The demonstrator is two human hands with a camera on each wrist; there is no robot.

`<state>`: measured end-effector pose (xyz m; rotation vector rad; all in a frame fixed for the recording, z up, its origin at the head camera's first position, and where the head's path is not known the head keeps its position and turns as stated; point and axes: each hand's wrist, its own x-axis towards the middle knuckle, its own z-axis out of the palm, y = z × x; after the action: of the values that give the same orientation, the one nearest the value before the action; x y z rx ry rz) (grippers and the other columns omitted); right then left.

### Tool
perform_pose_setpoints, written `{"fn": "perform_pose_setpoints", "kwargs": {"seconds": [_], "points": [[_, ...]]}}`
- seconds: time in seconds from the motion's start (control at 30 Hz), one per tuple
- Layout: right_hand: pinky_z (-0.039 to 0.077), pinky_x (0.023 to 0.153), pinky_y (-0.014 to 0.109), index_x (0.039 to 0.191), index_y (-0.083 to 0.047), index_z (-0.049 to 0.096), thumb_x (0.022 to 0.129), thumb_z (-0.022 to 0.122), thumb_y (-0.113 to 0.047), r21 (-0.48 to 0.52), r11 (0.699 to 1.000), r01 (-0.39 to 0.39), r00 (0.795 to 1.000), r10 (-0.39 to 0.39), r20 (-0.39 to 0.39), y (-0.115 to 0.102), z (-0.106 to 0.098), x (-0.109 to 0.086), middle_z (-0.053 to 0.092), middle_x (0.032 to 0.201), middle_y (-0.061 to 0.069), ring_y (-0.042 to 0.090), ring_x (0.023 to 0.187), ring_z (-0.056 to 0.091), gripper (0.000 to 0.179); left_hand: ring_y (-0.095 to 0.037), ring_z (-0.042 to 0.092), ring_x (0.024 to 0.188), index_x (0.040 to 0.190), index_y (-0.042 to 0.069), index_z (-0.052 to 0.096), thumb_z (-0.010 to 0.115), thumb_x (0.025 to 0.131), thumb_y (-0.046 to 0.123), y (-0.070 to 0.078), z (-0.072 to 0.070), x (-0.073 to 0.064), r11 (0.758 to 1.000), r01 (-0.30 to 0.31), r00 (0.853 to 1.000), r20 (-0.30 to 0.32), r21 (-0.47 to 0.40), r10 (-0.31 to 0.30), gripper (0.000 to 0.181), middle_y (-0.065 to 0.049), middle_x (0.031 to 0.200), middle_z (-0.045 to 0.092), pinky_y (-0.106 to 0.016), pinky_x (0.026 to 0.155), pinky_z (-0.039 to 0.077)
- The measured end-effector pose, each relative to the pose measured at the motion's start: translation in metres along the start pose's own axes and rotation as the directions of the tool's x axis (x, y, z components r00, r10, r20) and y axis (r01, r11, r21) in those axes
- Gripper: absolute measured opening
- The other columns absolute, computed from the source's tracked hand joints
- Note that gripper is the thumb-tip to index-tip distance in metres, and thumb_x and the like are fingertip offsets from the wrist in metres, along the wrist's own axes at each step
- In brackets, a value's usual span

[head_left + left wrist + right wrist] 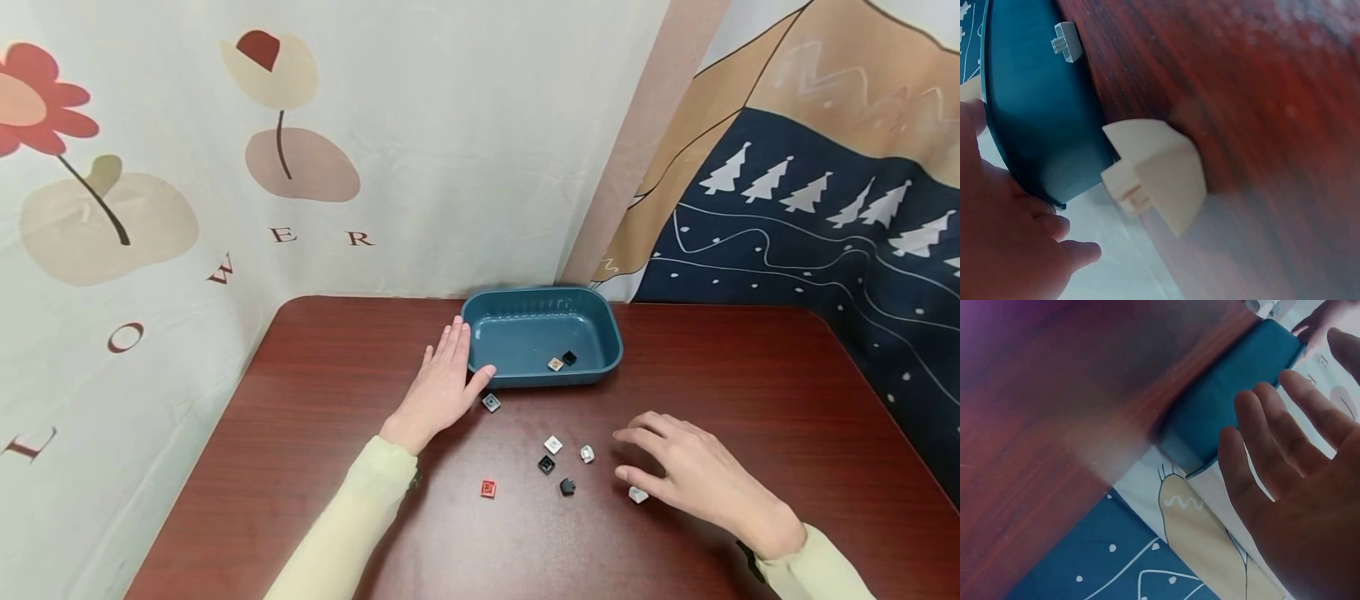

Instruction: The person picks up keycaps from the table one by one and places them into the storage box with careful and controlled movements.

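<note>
Fingers extended, my left hand (444, 383) touches the left side of a teal rectangular tray (543, 380). Just below its thumb lies a grey keycap (491, 402). Over the right part of the table, my right hand (686, 471) has loosely bent fingers and holds nothing. Partly hidden under its thumb is a white keycap (637, 495). Further keycaps lie between the hands: two white ones (552, 444), two black ones (546, 464) and a red one (488, 488). Inside the tray sit a pale keycap (555, 364) and a black keycap (570, 357).
The dark red-brown table (337, 350) ends at the back against a pale curtain (450, 167) with printed flowers. On the right hangs a navy and tan cloth (795, 225) with white trees. The tray stands near the table's back edge.
</note>
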<state>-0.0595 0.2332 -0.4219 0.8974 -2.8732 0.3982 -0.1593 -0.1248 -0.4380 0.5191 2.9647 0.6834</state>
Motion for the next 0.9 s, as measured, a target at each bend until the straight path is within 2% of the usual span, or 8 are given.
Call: {"fn": "perform_pose_setpoints", "kwargs": {"seconds": [0.23, 0.57, 0.9], "points": [[0.058, 0.084, 0.040, 0.116, -0.024, 0.076, 0.088, 0.081, -0.048, 0.011, 1.000, 0.005, 0.998, -0.006, 0.064, 0.001, 0.004, -0.012, 0.064, 0.111, -0.015, 0.006, 0.098, 0.063, 0.036, -0.036, 0.009, 0.158, 0.164, -0.003, 0.010, 0.042, 0.109, 0.054, 0.000, 0.000, 0.000, 1.000, 0.000, 1.000, -0.003, -0.004, 0.000, 0.085, -0.018, 0.172, 0.003, -0.059, 0.124, 0.014], [0.058, 0.081, 0.035, 0.119, -0.024, 0.075, 0.093, 0.077, -0.042, 0.050, 0.999, -0.015, 0.987, 0.007, 0.162, 0.001, 0.007, -0.023, 0.062, 0.110, -0.015, 0.004, 0.094, 0.060, 0.032, -0.034, 0.004, 0.159, 0.164, -0.003, 0.009, 0.040, 0.109, 0.055, -0.001, 0.000, 0.001, 1.000, 0.003, 1.000, 0.007, -0.005, -0.003, 0.085, -0.018, 0.172, 0.001, -0.059, 0.124, 0.014], [0.055, 0.075, 0.029, 0.115, -0.023, 0.075, 0.093, 0.079, -0.031, 0.114, 0.993, 0.020, 0.985, -0.040, 0.170, 0.002, 0.012, -0.024, 0.058, 0.103, -0.016, 0.001, 0.087, 0.055, 0.024, -0.033, 0.003, 0.159, 0.164, -0.003, 0.009, 0.040, 0.109, 0.054, 0.000, -0.001, 0.001, 1.000, 0.003, 1.000, 0.013, -0.007, -0.003, 0.085, -0.017, 0.172, 0.001, -0.059, 0.124, 0.013]]}}
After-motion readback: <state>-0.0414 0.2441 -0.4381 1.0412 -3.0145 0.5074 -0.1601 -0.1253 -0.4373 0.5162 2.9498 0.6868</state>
